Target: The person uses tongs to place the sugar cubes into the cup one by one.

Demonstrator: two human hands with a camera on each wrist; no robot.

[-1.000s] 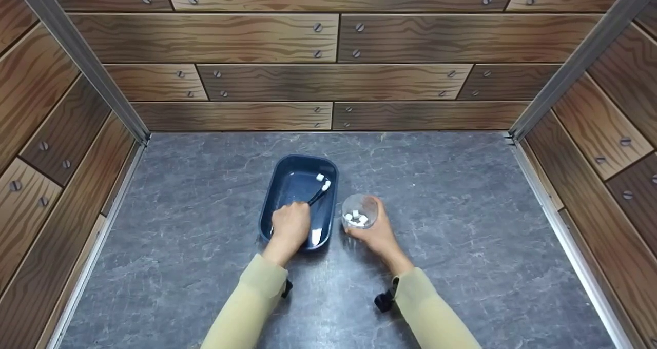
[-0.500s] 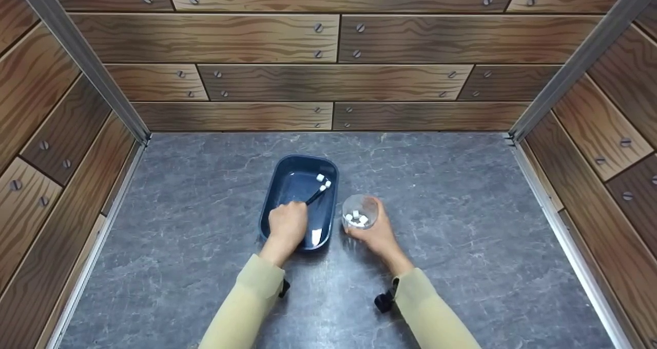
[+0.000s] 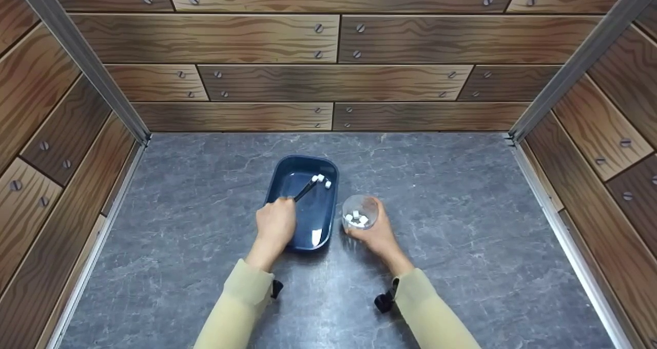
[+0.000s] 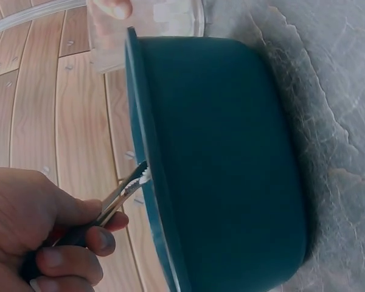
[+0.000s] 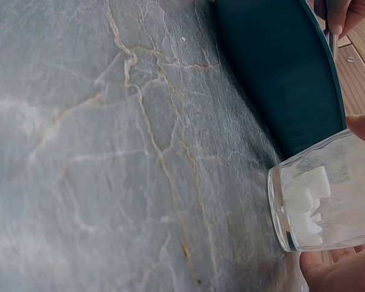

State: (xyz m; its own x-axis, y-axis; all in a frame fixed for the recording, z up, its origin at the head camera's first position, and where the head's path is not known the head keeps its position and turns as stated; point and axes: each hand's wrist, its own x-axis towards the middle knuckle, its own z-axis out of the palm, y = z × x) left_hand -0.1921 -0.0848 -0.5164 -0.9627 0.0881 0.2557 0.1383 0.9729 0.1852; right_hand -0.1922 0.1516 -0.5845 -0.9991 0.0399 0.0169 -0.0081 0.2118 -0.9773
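Observation:
My left hand [image 3: 276, 223] grips a pair of small tongs [image 3: 305, 189] over the dark blue tray [image 3: 313, 246]. In the left wrist view the tongs [image 4: 123, 193] have toothed tips that dip just past the tray's rim. Two white cubes [image 3: 328, 184] lie at the tray's far right, and the pale tongs' tip is right beside the farther one. My right hand [image 3: 377, 234] holds a clear glass [image 3: 360, 205] upright on the table, right of the tray. Several white cubes [image 5: 307, 198] lie at the bottom of the glass.
The tray stands on a grey marbled tabletop [image 3: 462, 210]. Wood-patterned panels [image 3: 328, 82] enclose the back and both sides, with metal strips [image 3: 564, 226] along the edges.
My left hand has moved left with the tongs, and their tip has gone from the nearer cube to the farther one. My right hand and the glass have stayed in place.

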